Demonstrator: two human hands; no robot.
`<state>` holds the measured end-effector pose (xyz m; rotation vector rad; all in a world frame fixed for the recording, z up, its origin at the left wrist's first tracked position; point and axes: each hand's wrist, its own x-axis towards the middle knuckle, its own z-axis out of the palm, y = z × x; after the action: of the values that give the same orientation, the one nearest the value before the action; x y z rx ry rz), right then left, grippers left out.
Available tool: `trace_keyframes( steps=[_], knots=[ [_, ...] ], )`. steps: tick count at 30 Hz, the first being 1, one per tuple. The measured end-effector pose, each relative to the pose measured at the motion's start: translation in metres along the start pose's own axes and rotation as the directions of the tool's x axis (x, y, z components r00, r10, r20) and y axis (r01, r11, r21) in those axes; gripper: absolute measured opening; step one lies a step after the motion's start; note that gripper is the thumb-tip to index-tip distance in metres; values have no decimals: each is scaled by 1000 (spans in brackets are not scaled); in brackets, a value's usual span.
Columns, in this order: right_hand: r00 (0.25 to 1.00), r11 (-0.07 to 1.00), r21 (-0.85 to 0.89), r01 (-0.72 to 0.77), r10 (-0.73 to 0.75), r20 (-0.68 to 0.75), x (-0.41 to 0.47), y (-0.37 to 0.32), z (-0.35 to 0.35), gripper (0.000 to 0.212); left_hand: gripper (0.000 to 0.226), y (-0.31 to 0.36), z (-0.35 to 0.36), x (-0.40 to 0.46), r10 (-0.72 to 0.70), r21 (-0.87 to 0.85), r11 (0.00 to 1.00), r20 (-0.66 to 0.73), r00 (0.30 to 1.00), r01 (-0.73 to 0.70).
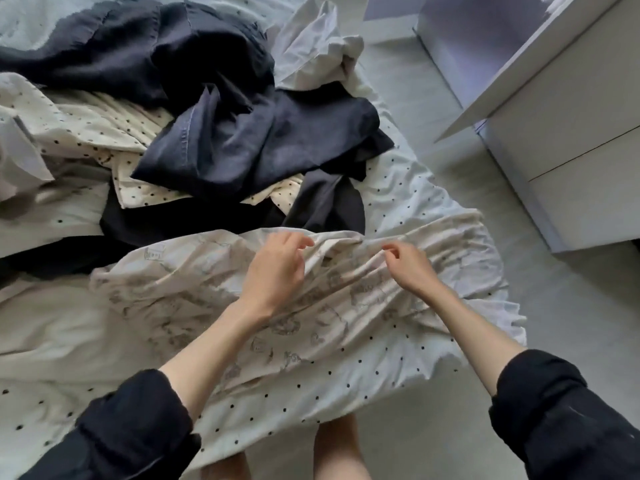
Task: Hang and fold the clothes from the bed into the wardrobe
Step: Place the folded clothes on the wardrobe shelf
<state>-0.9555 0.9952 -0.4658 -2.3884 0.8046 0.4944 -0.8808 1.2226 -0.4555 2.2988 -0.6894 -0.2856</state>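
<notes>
A cream garment with a faint grey print point(194, 282) lies spread and wrinkled across the near part of the bed point(398, 368). My left hand point(277, 268) hovers over its far edge with fingers loosely curled, holding nothing. My right hand point(408, 265) is beside it to the right, thumb and forefinger pinching a fold of the same garment. Behind them is a pile of dark navy clothes point(242, 133), a black piece point(145, 220) and a cream dotted garment point(97, 133).
A white garment point(318, 46) lies crumpled at the far end of the bed. The white wardrobe point(571, 150) stands at the right with an open door point(519, 67) and drawers. Pale floor point(450, 133) runs between bed and wardrobe. My bare legs point(339, 452) stand at the bed's edge.
</notes>
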Motion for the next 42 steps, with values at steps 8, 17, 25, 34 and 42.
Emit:
trace_keyframes(
  steps=[8, 17, 25, 34, 42],
  knots=[
    [945, 778, -544, 316, -207, 253, 130, 98, -46, 34, 35, 43, 121, 95, 56, 259, 959, 227, 972, -115],
    [911, 804, -453, 386, -257, 322, 79, 164, -95, 31, 39, 81, 182, 105, -125, 350, 937, 352, 928, -6],
    [857, 849, -431, 305, -48, 513, 61, 178, -111, 42, 31, 99, 201, 114, -297, 541, 824, 666, 684, -169],
    [880, 791, -548, 273, 24, 474, 57, 178, -114, 31, 6, 96, 147, 136, -352, 457, 885, 541, 764, 84],
    [863, 801, -559, 214, 113, 492, 51, 176, -115, 37, 11, 142, 92, 153, -41, 222, 969, -300, 953, 111]
  ],
)
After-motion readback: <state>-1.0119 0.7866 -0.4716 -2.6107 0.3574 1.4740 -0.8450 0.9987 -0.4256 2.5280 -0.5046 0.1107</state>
